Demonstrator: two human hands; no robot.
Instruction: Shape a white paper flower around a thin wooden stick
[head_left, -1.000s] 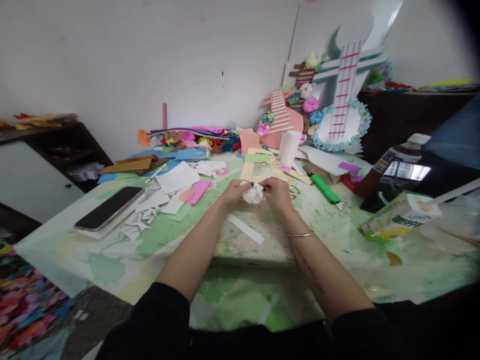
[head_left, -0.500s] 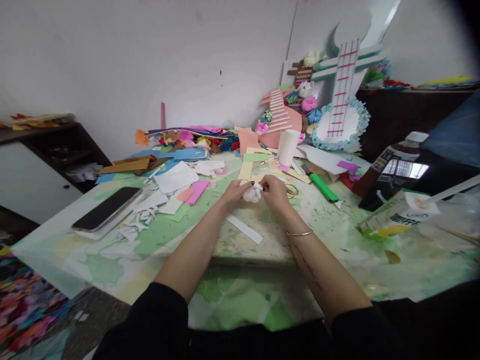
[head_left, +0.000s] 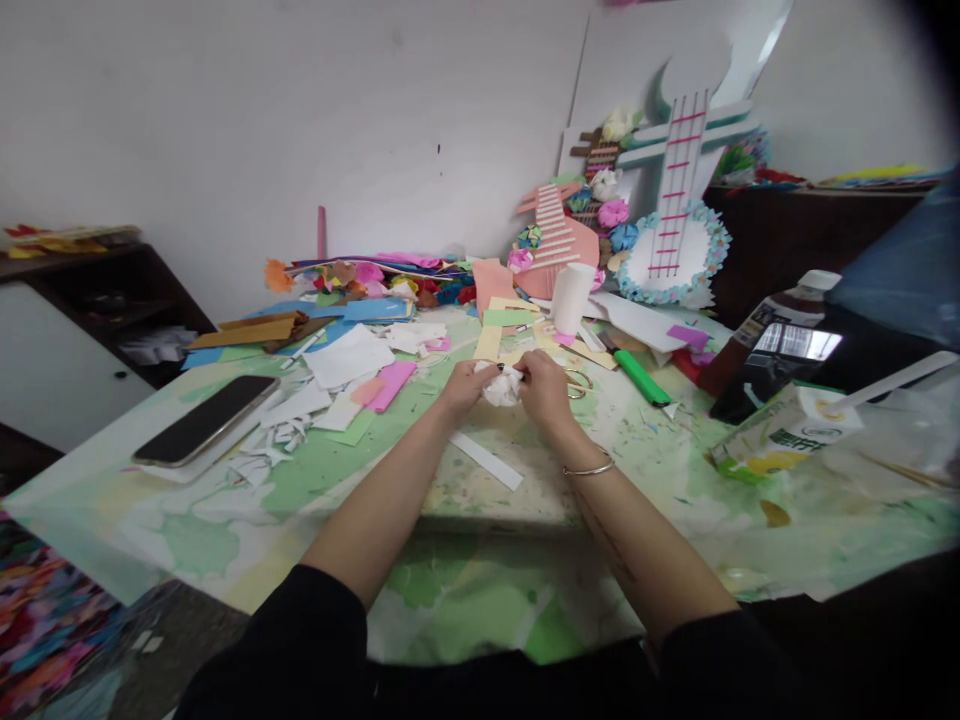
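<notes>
Between my two hands, over the middle of the table, is a small white crumpled paper flower (head_left: 502,389). My left hand (head_left: 466,388) grips its left side, with the thumb on top. The fingers of my right hand (head_left: 544,386) pinch its upper right edge. Just below the flower lies a white paper strip (head_left: 487,461) on the table. Gold-handled scissors (head_left: 578,383) rest right beside my right hand, partly hidden by it. The undersides of the flower and my lower fingers are hidden.
Paper scraps (head_left: 281,435) and a phone (head_left: 207,421) lie to the left. A green utility knife (head_left: 641,377), a white paper roll (head_left: 572,300), a juice carton (head_left: 784,432) and a dark bottle (head_left: 780,315) stand or lie to the right. Paper instruments (head_left: 679,200) lean on the wall behind.
Both hands stay at nearly the same place on the white flower, whose visible shape differs slightly. The whole view has shifted a little.
</notes>
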